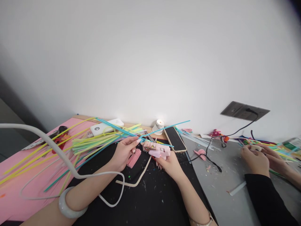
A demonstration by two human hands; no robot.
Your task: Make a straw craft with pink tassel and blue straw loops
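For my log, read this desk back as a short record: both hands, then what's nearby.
Left hand: pinching a thin blue craft stem
Right hand: gripping a pale pink plastic tool
Between hands: short pink ridged bundle on black mat
Beyond right hand: rectangular black-screened phone
By wall: small white cup
Far right: co-worker's hands, one black sleeve

Left forearm [98, 185] bare, thick pale bangle [63, 203]; right forearm [188, 192] bare, slim metallic bracelet [209, 219]; hands [125, 153] with long nails [138, 141].
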